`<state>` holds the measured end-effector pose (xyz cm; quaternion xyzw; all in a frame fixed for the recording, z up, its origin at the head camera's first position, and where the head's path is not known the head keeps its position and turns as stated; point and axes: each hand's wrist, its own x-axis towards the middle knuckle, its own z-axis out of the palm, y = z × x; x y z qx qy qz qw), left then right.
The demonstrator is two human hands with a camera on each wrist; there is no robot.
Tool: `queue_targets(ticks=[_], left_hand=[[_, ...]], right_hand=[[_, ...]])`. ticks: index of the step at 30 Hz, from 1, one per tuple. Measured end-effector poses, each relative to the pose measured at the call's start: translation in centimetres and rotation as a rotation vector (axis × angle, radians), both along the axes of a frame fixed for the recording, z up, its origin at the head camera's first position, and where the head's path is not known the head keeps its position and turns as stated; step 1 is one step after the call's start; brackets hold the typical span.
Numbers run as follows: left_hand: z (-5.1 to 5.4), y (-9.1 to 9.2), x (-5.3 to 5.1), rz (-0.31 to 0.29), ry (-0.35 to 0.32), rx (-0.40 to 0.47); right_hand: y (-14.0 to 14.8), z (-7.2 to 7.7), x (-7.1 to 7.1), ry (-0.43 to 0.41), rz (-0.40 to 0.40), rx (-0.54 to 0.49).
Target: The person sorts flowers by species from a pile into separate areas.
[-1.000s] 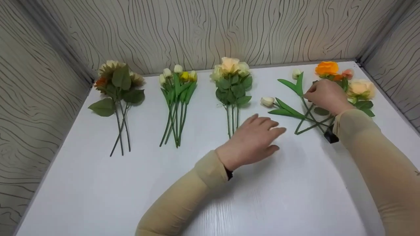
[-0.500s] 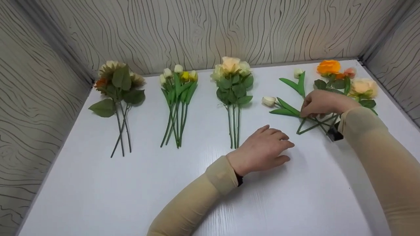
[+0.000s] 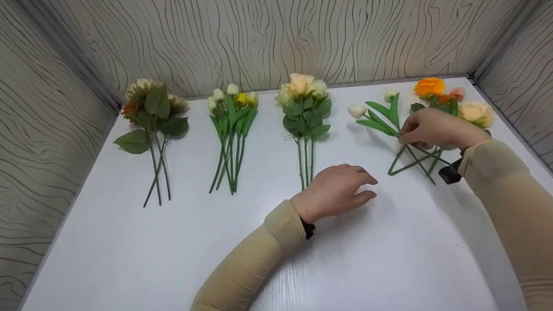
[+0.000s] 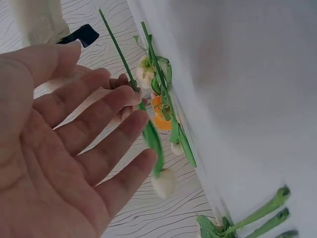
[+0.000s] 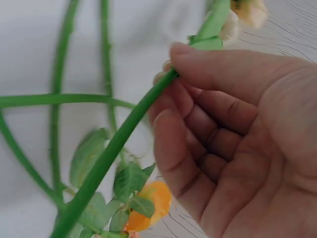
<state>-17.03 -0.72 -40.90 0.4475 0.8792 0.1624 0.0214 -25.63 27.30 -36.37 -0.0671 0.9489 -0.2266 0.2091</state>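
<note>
My right hand (image 3: 438,127) pinches the stem of a white tulip (image 3: 357,111) between thumb and fingertips, at the table's right side. In the right wrist view the green stem (image 5: 119,136) slants down from the pinch. The left wrist view shows the tulip held off the table. Beside it lies a second white tulip (image 3: 390,95), its lower stem crossing others. Behind and partly under my right hand are an orange flower (image 3: 430,87) and a peach rose (image 3: 476,112). My left hand (image 3: 339,190) hovers over the table with relaxed fingers, holding nothing, near the rose stems.
Sorted along the back of the white table (image 3: 173,259) lie a bunch with large brownish-green leaves (image 3: 157,101), a tulip bunch (image 3: 233,116) and a rose bunch (image 3: 304,106). Patterned walls (image 3: 259,39) close off the back and sides.
My right hand has moved from the upper tulip down to the other one, pinched its stem and raised it; its bloom has moved up. The left hand shifted right, then slightly back.
</note>
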Motion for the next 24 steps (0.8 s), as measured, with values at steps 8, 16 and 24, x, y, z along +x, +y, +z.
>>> queue_targets(ticks=[8,16,24], left_hand=[[1.2,-1.5,-1.1,0.198,-0.304,0.301],[1.2,-2.2,-1.8,0.319,-0.538,0.476],[0.9,-2.7,-2.3,0.339,-0.655,0.529]], right_hand=[[-2.5,1.1,1.3,-0.013,-0.229,-0.592],[-7.5,-1.4,2.0,-0.103,-0.268,-1.391],[-9.8,-2.7,2.4,-0.059,-0.292,-1.487]])
